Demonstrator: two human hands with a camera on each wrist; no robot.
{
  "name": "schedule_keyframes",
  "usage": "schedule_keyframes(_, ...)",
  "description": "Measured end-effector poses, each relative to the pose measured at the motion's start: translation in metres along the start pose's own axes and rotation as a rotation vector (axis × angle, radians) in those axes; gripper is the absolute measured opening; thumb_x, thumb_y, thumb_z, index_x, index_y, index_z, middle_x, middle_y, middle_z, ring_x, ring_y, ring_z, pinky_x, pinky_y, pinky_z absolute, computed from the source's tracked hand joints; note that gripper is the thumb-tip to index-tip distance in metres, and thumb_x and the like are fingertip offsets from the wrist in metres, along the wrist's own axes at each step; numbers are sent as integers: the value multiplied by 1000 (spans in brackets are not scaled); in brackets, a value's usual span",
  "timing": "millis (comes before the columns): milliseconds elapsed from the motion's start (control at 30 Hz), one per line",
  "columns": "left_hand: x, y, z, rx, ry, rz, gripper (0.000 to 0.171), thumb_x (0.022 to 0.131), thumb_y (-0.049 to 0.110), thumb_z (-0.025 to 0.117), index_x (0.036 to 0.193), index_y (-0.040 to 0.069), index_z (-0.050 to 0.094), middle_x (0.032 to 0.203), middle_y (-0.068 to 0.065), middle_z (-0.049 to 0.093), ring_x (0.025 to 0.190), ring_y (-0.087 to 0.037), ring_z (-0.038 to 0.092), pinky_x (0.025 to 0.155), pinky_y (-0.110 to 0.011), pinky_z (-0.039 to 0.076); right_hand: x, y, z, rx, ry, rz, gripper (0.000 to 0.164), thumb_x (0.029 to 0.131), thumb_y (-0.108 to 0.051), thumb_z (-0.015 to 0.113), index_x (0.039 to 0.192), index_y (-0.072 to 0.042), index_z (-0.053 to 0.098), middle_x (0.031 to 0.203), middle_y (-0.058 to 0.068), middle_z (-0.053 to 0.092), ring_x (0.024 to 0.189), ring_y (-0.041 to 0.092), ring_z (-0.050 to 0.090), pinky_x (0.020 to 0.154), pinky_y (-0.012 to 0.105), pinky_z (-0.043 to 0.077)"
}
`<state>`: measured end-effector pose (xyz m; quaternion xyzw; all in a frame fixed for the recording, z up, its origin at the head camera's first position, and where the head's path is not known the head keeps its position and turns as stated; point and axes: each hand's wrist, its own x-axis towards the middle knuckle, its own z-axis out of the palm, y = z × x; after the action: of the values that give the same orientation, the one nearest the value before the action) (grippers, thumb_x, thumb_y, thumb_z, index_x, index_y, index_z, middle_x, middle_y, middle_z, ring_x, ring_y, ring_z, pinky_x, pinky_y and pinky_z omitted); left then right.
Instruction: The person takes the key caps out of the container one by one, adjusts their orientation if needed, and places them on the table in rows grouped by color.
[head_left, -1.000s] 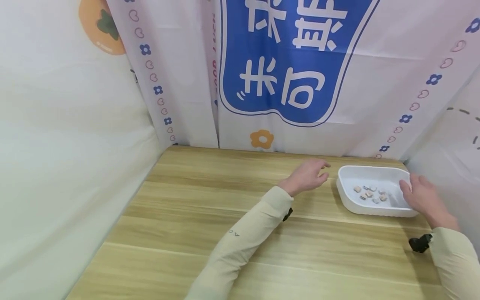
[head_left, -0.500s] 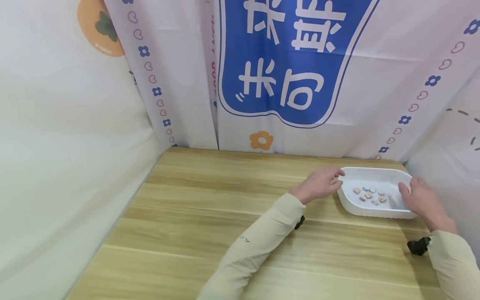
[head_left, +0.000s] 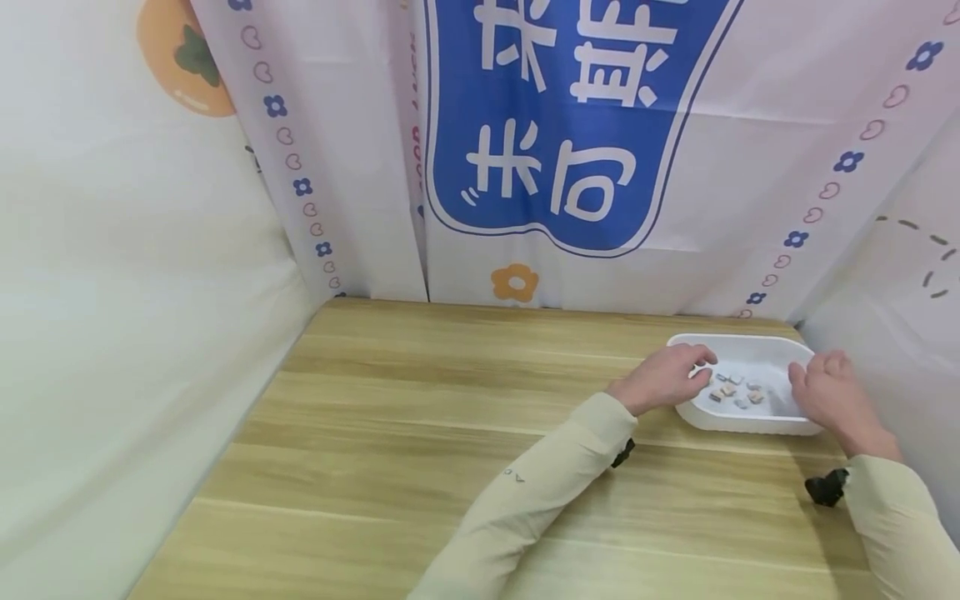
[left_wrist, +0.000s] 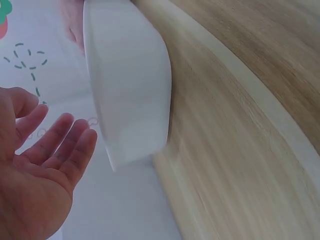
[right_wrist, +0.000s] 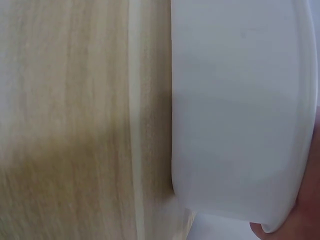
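At the table's back right stands a white oval basin (head_left: 750,426), its side wall (left_wrist: 131,90) broad in the left wrist view. Several small square beige and greyish pieces (head_left: 728,389) lie scattered on its floor. My right hand (head_left: 838,400) holds the basin's right rim, thumb on the inner side; in the right wrist view a fingertip (right_wrist: 257,230) curls round the rim. Over the left end of the basin hovers my left hand (head_left: 666,379), fingers loosely bent and nothing in them. The left wrist view shows its fingers (left_wrist: 75,150) apart from the basin wall.
Wood-grain boards form the table (head_left: 420,417). A printed curtain (head_left: 360,167) hangs along its back edge, and pale cloth walls (head_left: 150,333) stand left and right. The right cloth is close beside my right hand.
My left hand has moved right, from beside the basin to over its left end. My right hand stays at the right rim, and the pieces lie as before.
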<state>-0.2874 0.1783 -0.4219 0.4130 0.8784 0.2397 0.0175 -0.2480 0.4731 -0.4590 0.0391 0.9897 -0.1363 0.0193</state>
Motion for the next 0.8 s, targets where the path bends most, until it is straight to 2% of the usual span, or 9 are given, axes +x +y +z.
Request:
schedule_keyframes(200, 8, 2, 3, 9, -17, -7, 33, 100, 24, 47, 130, 19, 59, 128, 9, 63, 118, 0, 56, 97, -9, 40, 5, 1, 2, -37, 48, -1, 83, 104, -43, 11, 136, 32, 0, 140, 55, -6, 135, 66, -4, 110, 72, 6)
schedule_keyframes(433, 19, 5, 12, 29, -33, -1, 32, 100, 23, 48, 129, 19, 59, 125, 9, 64, 115, 0, 57, 95, -8, 40, 3, 5, -3, 18, 11, 65, 89, 102, -51, 9, 138, 29, -6, 140, 53, -15, 135, 64, -12, 109, 74, 3)
schedule_keyframes(667, 23, 0, 21, 27, -62, -40, 31, 100, 24, 50, 130, 22, 59, 125, 10, 63, 114, 0, 55, 94, -9, 42, 3, 6, -3, 23, 5, 63, 91, 102, -52, 8, 136, 31, -8, 138, 54, -20, 133, 66, -14, 109, 74, 2)
schedule_keyframes(800, 27, -1, 26, 58, -66, -31, 31, 99, 23, 51, 130, 22, 59, 123, 10, 62, 111, 1, 55, 93, -9, 41, 2, 7, 0, 30, 8, 58, 89, 103, -50, 10, 136, 31, -10, 139, 52, -23, 133, 66, -17, 109, 75, 0)
